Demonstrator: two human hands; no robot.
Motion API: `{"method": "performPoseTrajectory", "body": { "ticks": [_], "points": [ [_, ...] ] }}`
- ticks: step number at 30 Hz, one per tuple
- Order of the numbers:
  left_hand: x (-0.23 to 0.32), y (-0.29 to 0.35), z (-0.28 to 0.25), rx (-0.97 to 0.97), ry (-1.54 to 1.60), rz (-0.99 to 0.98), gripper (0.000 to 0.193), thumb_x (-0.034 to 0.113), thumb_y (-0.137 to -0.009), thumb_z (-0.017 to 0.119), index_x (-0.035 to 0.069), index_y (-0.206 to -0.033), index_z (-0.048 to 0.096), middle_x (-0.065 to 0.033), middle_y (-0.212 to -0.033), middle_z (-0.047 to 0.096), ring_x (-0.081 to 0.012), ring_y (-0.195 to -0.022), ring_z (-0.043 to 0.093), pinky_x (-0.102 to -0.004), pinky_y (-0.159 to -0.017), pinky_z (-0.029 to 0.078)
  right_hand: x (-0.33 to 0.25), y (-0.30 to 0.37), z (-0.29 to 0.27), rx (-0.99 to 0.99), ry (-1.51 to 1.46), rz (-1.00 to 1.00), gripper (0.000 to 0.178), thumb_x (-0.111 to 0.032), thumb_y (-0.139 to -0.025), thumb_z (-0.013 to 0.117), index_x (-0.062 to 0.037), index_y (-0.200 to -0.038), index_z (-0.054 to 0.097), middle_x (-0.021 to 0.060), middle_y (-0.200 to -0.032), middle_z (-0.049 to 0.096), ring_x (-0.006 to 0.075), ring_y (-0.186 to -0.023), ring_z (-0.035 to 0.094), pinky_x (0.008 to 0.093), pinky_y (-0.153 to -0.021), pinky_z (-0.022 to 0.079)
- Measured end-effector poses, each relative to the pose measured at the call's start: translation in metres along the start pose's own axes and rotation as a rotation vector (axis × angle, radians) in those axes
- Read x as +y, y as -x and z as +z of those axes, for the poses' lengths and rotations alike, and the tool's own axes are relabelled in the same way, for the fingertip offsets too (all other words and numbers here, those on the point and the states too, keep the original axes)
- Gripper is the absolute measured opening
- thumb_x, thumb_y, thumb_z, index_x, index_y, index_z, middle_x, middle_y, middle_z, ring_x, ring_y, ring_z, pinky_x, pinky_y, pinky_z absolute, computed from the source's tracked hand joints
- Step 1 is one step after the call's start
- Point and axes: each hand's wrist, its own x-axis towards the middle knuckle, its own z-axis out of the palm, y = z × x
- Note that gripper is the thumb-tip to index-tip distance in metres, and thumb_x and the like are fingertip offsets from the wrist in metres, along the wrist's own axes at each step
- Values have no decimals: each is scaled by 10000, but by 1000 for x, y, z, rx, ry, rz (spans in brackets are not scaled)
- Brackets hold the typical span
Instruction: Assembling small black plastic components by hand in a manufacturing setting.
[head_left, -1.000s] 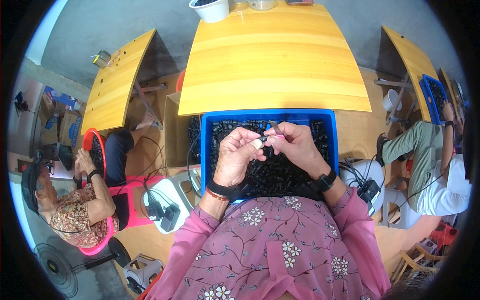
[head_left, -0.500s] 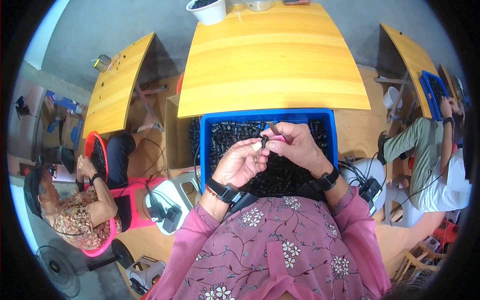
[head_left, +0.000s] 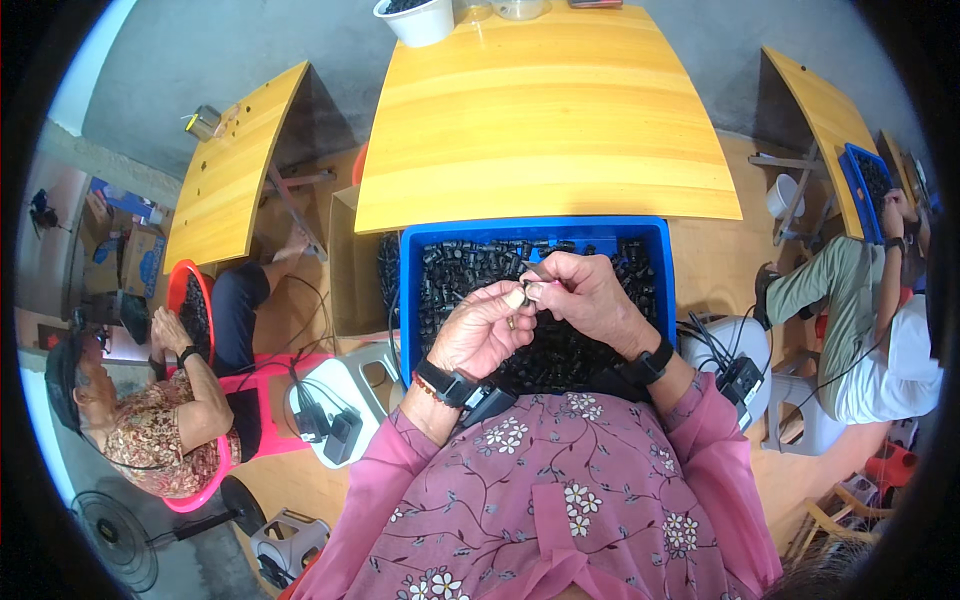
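Note:
Both my hands are raised over a blue crate point(head_left: 407, 300) filled with small black cylindrical parts point(head_left: 465, 275). My left hand point(head_left: 475, 330) pinches one small black part point(head_left: 526, 289) between thumb and fingers; the thumb tip looks pale, perhaps covered. My right hand point(head_left: 592, 297) is closed around a small knife point(head_left: 537, 270), whose thin blade points up and left past the fingers. A bit of pink, apparently its handle, shows by the right fingers. The fingertips of both hands meet at the black part and hide most of it.
Beyond the crate stands a yellow wooden table point(head_left: 545, 120) with a white bucket point(head_left: 420, 22) of black parts. A cardboard box point(head_left: 350, 270) is left of the crate. Stools with cabled devices flank me. Co-workers sit at left, by a red basin point(head_left: 180, 290), and at right.
My right hand has turned slightly, so the knife blade shows more plainly and the pink handle less. Both hands stay together over the crate.

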Motion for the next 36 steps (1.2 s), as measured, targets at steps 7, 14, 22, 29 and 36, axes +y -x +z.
{"method": "performPoseTrajectory", "body": {
  "ticks": [7, 14, 22, 29, 36],
  "points": [
    [-1, -3, -9, 20, 58, 55, 95, 109, -950, 629, 45, -1021, 630, -78, -920, 670, -159, -776, 641, -275, -698, 544, 0, -3, -2, 17, -48, 9, 235, -197, -995, 568, 2, -1053, 678, -3, -790, 646, 60, -657, 544, 239, -612, 481],
    [-2, -3, -13, -63, 168, 131, 167, 46, -937, 613, -8, -1094, 592, -98, -962, 637, -166, -850, 614, -257, -748, 548, 12, -4, 4, -32, 315, -346, 226, -122, -956, 582, 27, -1114, 644, 136, -820, 592, 271, -724, 609, 346, -652, 497],
    [-5, -4, -14, -35, 242, 125, 215, 3, -919, 599, -26, -1131, 577, -108, -980, 637, -169, -835, 612, -281, -748, 541, 11, 0, 7, -18, 431, -416, 242, -129, -932, 617, -15, -1146, 637, 134, -816, 571, 313, -723, 609, 378, -648, 508],
    [-6, -4, -17, -54, 220, 130, 229, 10, -906, 609, -34, -1127, 568, -115, -968, 627, -167, -807, 582, -285, -722, 506, 11, 0, 8, -20, 449, -417, 243, -129, -934, 608, -41, -1159, 639, 130, -817, 561, 319, -714, 602, 386, -640, 506],
    [-7, -4, -14, -60, 188, 129, 208, 32, -911, 621, -25, -1107, 580, -85, -954, 621, -156, -801, 563, -282, -721, 498, 24, -4, 4, -5, 407, -396, 246, -130, -932, 609, -35, -1158, 638, 130, -806, 559, 326, -707, 598, 389, -646, 506]
  ]
}}
